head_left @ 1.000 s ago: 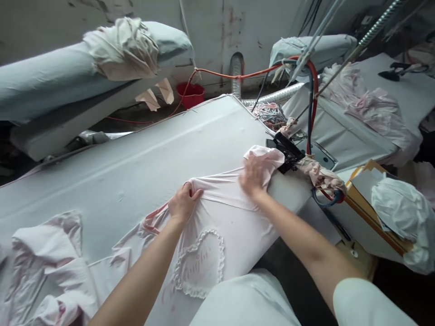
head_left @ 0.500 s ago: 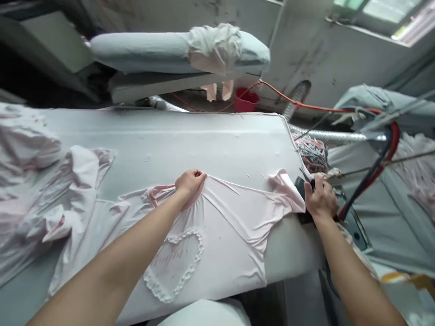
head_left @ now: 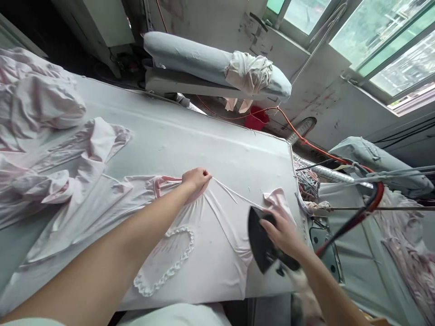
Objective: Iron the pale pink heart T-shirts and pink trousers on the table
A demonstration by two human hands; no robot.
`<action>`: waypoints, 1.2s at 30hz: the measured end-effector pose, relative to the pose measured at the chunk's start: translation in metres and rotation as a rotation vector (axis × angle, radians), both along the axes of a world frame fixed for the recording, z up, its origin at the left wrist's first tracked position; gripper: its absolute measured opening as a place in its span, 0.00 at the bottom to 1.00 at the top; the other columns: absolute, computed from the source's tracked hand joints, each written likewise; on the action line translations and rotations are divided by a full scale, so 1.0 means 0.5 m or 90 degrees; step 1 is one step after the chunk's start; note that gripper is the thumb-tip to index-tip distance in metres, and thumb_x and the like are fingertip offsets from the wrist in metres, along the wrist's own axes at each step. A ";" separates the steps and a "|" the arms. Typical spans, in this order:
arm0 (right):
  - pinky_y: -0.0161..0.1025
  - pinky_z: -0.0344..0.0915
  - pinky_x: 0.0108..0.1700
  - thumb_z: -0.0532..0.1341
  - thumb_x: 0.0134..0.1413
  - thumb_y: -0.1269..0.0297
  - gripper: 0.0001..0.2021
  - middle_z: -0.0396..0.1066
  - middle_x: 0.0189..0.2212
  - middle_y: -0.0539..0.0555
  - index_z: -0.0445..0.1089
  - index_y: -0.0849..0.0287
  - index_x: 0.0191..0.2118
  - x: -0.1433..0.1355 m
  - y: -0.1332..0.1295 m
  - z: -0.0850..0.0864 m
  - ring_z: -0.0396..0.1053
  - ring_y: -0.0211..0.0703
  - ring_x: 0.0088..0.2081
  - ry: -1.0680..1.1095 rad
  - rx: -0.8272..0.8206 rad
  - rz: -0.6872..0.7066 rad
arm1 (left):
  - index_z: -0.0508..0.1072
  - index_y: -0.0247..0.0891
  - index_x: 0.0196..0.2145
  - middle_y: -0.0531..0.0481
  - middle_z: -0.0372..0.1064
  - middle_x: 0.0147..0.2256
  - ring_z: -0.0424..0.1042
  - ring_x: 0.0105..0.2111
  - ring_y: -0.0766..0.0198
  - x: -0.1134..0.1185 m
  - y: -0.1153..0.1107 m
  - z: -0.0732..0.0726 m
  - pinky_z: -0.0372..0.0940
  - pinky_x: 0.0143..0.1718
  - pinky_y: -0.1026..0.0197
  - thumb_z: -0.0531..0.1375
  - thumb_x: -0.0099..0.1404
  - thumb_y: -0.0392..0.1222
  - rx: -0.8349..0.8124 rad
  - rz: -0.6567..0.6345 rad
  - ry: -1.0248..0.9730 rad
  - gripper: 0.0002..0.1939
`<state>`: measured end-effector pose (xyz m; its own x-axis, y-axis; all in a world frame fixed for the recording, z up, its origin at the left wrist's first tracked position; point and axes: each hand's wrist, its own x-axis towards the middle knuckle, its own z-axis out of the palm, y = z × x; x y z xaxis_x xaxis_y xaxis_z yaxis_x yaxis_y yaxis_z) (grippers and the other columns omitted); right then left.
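Observation:
A pale pink shirt (head_left: 217, 253) with a heart of white ruffle on its front lies spread over the padded ironing table. My left hand (head_left: 197, 179) pinches the shirt near its neckline and shoulder, so the shoulder seam is drawn taut. With its fingers wrapped round the handle, my right hand (head_left: 282, 233) holds a dark iron (head_left: 260, 240) over the sleeve end of the shirt. The iron looks tilted; whether it touches the cloth I cannot tell. Part of the sleeve is hidden behind it.
Crumpled pink garments (head_left: 41, 104) pile up on the left of the ironing table (head_left: 190, 136). Behind it stand a narrow padded board (head_left: 193, 56) and a red bucket (head_left: 257, 118). Red and black hoses (head_left: 370, 201) hang at the right, above a metal iron rest (head_left: 326, 253).
My right hand has brought the iron from the rest at the table's right end leftward over the sleeve. The left hand keeps its pinch on the shirt. The camera view has tilted.

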<state>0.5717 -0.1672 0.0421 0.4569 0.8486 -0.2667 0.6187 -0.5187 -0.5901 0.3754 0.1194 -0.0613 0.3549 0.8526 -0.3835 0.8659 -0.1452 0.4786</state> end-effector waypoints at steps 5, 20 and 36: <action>0.38 0.66 0.42 0.58 0.65 0.56 0.12 0.78 0.38 0.56 0.74 0.57 0.43 -0.092 0.237 -0.075 0.75 0.48 0.41 -0.034 -0.063 0.073 | 0.81 0.45 0.40 0.46 0.81 0.45 0.77 0.46 0.52 -0.001 0.008 -0.002 0.65 0.43 0.58 0.59 0.65 0.55 0.014 -0.040 0.018 0.16; 0.37 0.60 0.35 0.59 0.65 0.52 0.14 0.80 0.37 0.58 0.76 0.57 0.42 -0.255 0.369 -0.123 0.76 0.49 0.38 -0.085 -0.090 0.048 | 0.81 0.47 0.48 0.47 0.79 0.48 0.76 0.49 0.55 -0.189 0.063 0.012 0.66 0.50 0.59 0.54 0.73 0.52 0.122 -0.105 -0.085 0.18; 0.34 0.61 0.33 0.66 0.57 0.50 0.15 0.79 0.34 0.53 0.77 0.56 0.41 -0.314 0.463 -0.096 0.74 0.44 0.34 -0.058 -0.161 0.200 | 0.76 0.42 0.41 0.46 0.79 0.42 0.76 0.42 0.51 -0.421 0.166 -0.035 0.61 0.37 0.57 0.54 0.69 0.59 0.066 -0.190 -0.022 0.20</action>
